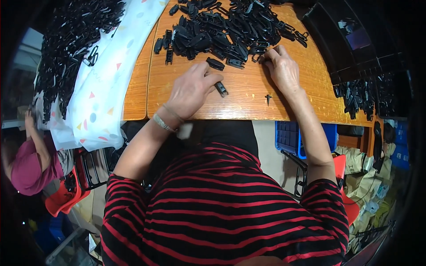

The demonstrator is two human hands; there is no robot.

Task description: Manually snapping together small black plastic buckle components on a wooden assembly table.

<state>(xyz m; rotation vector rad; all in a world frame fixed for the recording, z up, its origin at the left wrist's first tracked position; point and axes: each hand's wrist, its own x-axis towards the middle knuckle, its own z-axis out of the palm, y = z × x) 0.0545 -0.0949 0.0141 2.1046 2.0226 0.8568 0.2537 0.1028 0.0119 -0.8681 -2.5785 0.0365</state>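
My left hand (191,88) is closed on a small black plastic part (220,89), whose end sticks out past the fingertips just above the table. Off to the right, my right hand (282,68) reaches the near edge of a heap of black plastic parts (208,35). Its fingers are pinched at a dark piece there, mostly hidden by the fingertips. One black part (215,64) lies loose beyond my left hand, and another black part (235,63) sits to its right. A tiny pointed black piece (268,99) rests near the table's front edge, below my right hand.
The wooden table (177,106) ends close to my body. On the left, a patterned white sheet (100,97) carries another black heap (71,48). A black box (350,40) stands at the right, with more black parts (357,97) near it. A co-worker (35,164) sits far left.
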